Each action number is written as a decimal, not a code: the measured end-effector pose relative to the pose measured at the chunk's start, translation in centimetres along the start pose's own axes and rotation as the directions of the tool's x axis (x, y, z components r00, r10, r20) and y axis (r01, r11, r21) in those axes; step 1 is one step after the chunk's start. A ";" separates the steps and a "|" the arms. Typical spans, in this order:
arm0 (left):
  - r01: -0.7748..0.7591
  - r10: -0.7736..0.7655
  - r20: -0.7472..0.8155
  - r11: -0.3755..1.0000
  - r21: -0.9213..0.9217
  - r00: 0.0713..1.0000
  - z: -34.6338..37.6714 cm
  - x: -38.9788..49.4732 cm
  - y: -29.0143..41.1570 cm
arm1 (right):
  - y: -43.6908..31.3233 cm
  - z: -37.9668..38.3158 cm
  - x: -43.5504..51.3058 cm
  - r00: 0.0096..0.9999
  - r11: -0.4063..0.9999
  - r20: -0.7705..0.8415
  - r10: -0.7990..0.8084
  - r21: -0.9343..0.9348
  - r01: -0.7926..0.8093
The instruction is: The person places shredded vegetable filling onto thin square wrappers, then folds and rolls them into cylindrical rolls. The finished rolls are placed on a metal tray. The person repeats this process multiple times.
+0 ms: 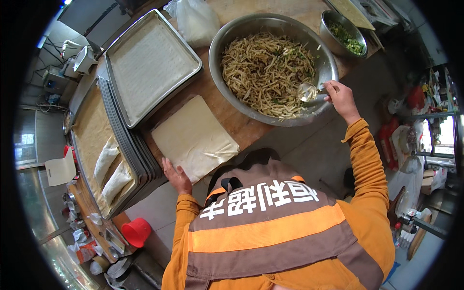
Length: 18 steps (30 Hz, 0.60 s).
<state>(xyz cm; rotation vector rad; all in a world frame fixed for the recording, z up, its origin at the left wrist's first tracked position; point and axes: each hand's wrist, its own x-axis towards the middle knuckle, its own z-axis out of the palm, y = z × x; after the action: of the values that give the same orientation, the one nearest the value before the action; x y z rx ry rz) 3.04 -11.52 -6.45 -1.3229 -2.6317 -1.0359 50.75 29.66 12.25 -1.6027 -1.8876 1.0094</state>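
My right hand [340, 98] holds a metal spoon [308, 92] by its handle, at the near right rim of a large steel bowl [328, 61]. The spoon's head rests on a shredded, brown-tinged filling [268, 72] flecked with green. My left hand [177, 176] lies at the near left edge of a square stack of thin dough sheets [194, 136], holding nothing that I can see. The top sheet is wrinkled along its near edge. Left of it, two long, pale folded dough pieces [107, 159] lie on a lined tray [88, 119] on top of several stacked trays.
An upright-rimmed tray [152, 69] with a pale lining stands beyond the stack. Behind are a plastic bag [197, 23] with pale contents and a smaller steel bowl [342, 34] of chopped greens. A red bucket [136, 232] stands lower left; loaded shelves [429, 115] are at right.
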 end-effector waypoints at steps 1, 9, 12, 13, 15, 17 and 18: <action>0.000 0.000 -0.027 1.000 -0.017 1.000 0.3 -0.1 0.1 | 0.5 0.0 0.8 0.999 1.000 -0.031 0.023 -0.019 -0.024; 0.046 -0.048 -0.051 0.998 -0.032 0.998 0.0 -0.2 0.6 | -1.6 11.5 5.8 0.957 0.763 0.193 0.216 0.578 -0.289; 0.064 -0.067 -0.060 0.997 -0.046 0.996 -0.1 -0.1 0.7 | -3.2 12.5 6.6 0.962 0.780 0.211 0.174 0.567 -0.266; 0.065 -0.067 -0.057 0.997 -0.037 0.996 -0.1 -0.2 0.7 | -3.5 12.1 6.7 0.975 0.787 0.189 0.114 0.581 -0.205; 0.070 -0.072 -0.063 0.997 -0.032 0.995 -0.1 -0.1 0.7 | -3.4 11.2 6.5 0.964 0.750 0.217 0.151 0.611 -0.255; 0.061 -0.062 -0.062 0.998 -0.024 0.996 0.0 0.0 0.8 | -2.9 10.8 6.1 0.961 0.709 0.217 0.172 0.650 -0.273; 0.060 -0.062 -0.063 0.998 -0.020 0.996 0.0 0.0 0.7 | -2.7 10.8 5.8 0.962 0.687 0.223 0.158 0.675 -0.269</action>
<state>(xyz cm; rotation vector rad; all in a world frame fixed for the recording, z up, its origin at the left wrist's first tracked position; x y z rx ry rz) 3.59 -11.24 -6.05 -1.1986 -2.6377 -1.0922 39.79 32.61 6.96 -1.2999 -1.1431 1.7338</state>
